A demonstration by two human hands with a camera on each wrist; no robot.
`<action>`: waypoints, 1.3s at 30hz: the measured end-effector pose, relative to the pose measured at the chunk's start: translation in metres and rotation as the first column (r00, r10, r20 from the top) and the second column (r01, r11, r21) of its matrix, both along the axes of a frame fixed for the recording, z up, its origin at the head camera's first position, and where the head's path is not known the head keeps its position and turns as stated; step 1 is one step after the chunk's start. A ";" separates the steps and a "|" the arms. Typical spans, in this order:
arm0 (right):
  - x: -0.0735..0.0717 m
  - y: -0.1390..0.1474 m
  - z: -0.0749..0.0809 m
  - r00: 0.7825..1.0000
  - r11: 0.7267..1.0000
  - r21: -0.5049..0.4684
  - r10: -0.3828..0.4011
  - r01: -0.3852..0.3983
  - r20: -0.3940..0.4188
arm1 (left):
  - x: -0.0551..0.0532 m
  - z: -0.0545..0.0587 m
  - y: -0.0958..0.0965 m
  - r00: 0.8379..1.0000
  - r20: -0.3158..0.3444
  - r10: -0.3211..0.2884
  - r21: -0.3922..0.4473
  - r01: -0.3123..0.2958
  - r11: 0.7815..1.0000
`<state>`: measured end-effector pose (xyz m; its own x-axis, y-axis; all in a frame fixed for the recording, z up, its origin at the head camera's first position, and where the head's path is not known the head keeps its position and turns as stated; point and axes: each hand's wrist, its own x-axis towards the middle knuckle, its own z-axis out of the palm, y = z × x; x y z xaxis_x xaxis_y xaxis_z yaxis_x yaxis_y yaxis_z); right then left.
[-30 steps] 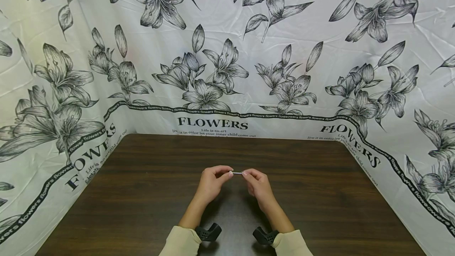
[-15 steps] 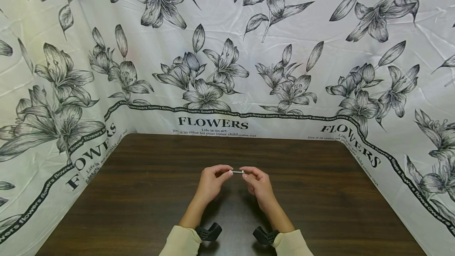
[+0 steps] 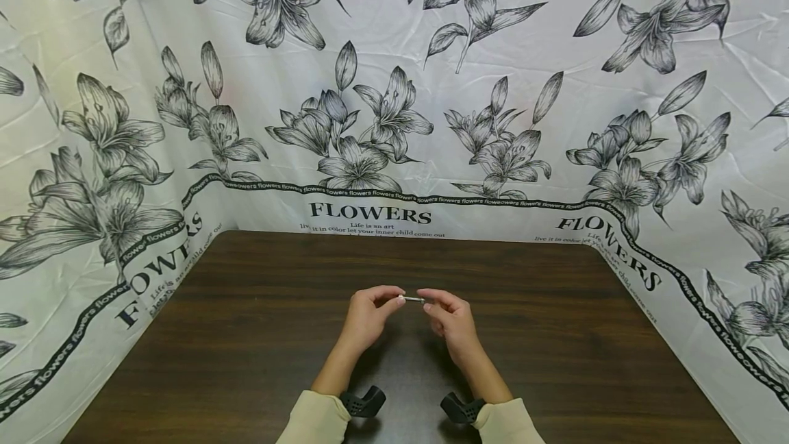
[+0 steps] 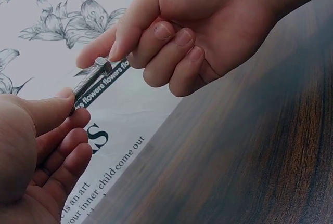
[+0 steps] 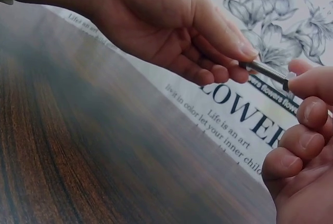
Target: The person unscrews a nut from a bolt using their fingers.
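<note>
A silver hex bolt (image 3: 414,299) is held level above the table, between the two hands. My left hand (image 3: 365,321) pinches its threaded end with thumb and fingertips. In the left wrist view the threaded shank (image 4: 89,84) shows bare between the hands, and its hex head (image 4: 103,64) meets the right thumb. My right hand (image 3: 454,326) has thumb and index finger around the head, its other fingers curled in. A small dark piece (image 5: 243,64) shows at the left fingertips in the right wrist view; whether it is a nut cannot be told.
The dark wood-grain table (image 3: 259,334) spreads under both hands. A white cloth (image 3: 382,19) printed with flowers hangs around its back and sides. Black straps with devices (image 3: 364,403) sit on both wrists, by cream sleeves.
My right thumb and index finger have shifted at the bolt's head, which shows between them now. The bolt tilts slightly down to the right. My left hand keeps its hold.
</note>
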<state>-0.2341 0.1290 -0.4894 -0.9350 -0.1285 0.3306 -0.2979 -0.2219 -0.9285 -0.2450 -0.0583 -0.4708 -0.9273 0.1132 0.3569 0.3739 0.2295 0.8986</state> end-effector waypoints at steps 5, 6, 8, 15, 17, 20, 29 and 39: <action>0.000 -0.001 0.000 1.000 1.000 -0.005 -0.012 0.013 0.017 | 0.000 0.001 0.000 1.000 -0.005 0.000 -0.010 0.000 1.000; 0.000 -0.001 0.000 1.000 1.000 -0.002 -0.013 0.013 0.027 | 0.000 0.001 -0.001 1.000 -0.004 0.000 -0.012 0.000 1.000; 0.002 -0.001 0.005 0.997 1.000 0.017 -0.024 0.023 0.067 | 0.000 0.001 -0.001 1.000 -0.010 -0.003 -0.016 0.003 1.000; 0.013 -0.005 0.026 0.984 0.988 0.138 -0.095 0.074 0.153 | 0.000 0.001 0.001 1.000 -0.008 0.002 -0.012 -0.002 1.000; 0.013 -0.006 0.026 0.982 0.985 0.154 -0.099 0.074 0.162 | 0.000 0.001 0.001 1.000 -0.013 0.002 -0.028 -0.003 1.000; 0.014 -0.005 0.026 0.980 0.986 0.154 -0.083 0.055 0.181 | 0.001 0.001 0.001 1.000 -0.024 -0.004 -0.044 0.003 0.999; 0.016 -0.005 0.027 0.980 0.988 0.154 -0.057 0.027 0.193 | 0.002 -0.001 0.002 1.000 -0.017 -0.019 -0.075 0.018 0.997; 0.006 -0.002 0.009 0.982 0.997 0.076 -0.033 0.019 0.188 | 0.002 -0.001 0.002 0.999 -0.025 -0.025 -0.078 0.023 0.997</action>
